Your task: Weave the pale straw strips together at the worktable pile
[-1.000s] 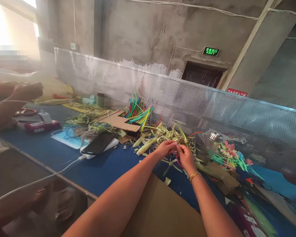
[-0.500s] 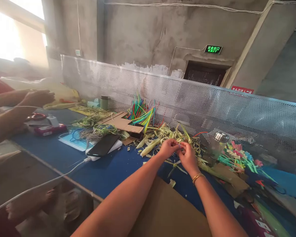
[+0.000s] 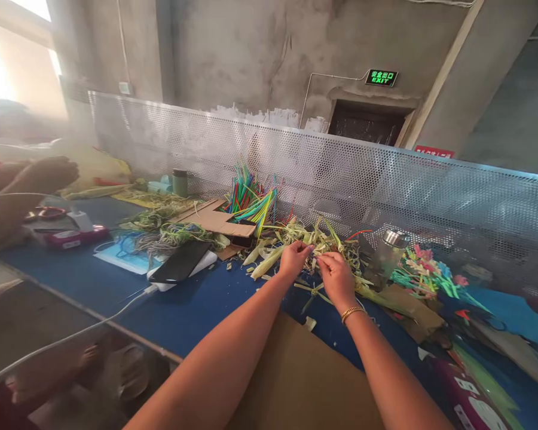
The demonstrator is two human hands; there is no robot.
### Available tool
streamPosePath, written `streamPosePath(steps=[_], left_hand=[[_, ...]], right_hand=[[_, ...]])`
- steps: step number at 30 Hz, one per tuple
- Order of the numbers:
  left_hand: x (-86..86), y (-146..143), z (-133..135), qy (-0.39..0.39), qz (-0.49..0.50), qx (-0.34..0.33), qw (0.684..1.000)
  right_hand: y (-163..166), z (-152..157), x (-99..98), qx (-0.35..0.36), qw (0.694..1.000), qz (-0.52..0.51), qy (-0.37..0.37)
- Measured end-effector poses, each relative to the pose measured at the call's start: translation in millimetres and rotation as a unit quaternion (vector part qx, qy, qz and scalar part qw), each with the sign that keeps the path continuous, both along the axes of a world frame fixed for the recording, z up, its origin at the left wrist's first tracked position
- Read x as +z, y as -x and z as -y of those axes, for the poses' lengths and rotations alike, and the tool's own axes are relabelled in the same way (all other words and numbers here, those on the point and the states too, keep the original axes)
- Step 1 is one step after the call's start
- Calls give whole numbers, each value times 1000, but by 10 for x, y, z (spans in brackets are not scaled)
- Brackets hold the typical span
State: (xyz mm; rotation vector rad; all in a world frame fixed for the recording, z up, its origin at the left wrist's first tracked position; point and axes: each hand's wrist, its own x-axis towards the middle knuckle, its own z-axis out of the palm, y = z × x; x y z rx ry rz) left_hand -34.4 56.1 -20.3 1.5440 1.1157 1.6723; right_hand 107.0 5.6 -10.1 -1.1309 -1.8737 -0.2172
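Observation:
My left hand (image 3: 293, 261) and my right hand (image 3: 336, 276) are raised close together over the blue table, a small gap between their fingertips. Both have thumb and fingers pinched; what is between them is too small to make out. Right behind the hands lies a heap of pale green and dry corn husks (image 3: 269, 264), partly hidden by them. Just below the hands is a star-shaped piece of knotted husk strips (image 3: 312, 292), which seems to lie on the table.
Coloured stems (image 3: 246, 194) stand behind cardboard (image 3: 213, 220). A black phone (image 3: 179, 263) lies left, beside tangled cords. At right are a lidded clear bottle (image 3: 388, 257) and pink and blue flowers (image 3: 430, 272). Another person's arm (image 3: 31, 182) reaches in at far left. A perforated metal screen (image 3: 314, 155) borders the back.
My hands have drawn slightly apart; before, their fingertips met. The whole view has shifted a little. The star-shaped piece keeps its place on the table.

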Motion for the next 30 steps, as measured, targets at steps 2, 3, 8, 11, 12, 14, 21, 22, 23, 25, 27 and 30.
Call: streamPosePath(steps=[2,3,8,11,12,14,21,22,23,25,27,30], left_hand=[[-5,13,2,9,-9,9,1000],[-6,20,5,13,-14,14,1000],[7,45,55,32,-88,33,995],[11,27,93,34,-168,-32,985],[8,16,101,31,-188,-67,979],[-5,-10,109,21,-203,-132,970],[-14,-75,141,34,-22,-241,970],[-12,-82,148,39,-5,-249,968],[-11,-89,149,44,6,-254,966],[-16,-98,137,49,37,-260,964],[-26,-92,107,54,46,-241,968],[-49,-50,48,60,15,-147,987]], right_hand=[[9,13,2,1,1000,15,-5],[14,20,2,10,1000,28,0],[-18,17,16,29,998,59,16],[-96,-19,29,14,998,51,17],[-124,-31,30,10,999,41,21],[-173,-51,29,13,999,8,38],[-234,-98,-17,38,990,-84,105],[-238,-106,-28,26,994,-63,87],[-241,-113,-39,8,998,-34,61],[-237,-117,-51,-27,999,24,14],[-215,-101,-43,-43,996,71,-11],[-159,-47,-6,-40,993,114,-18]])
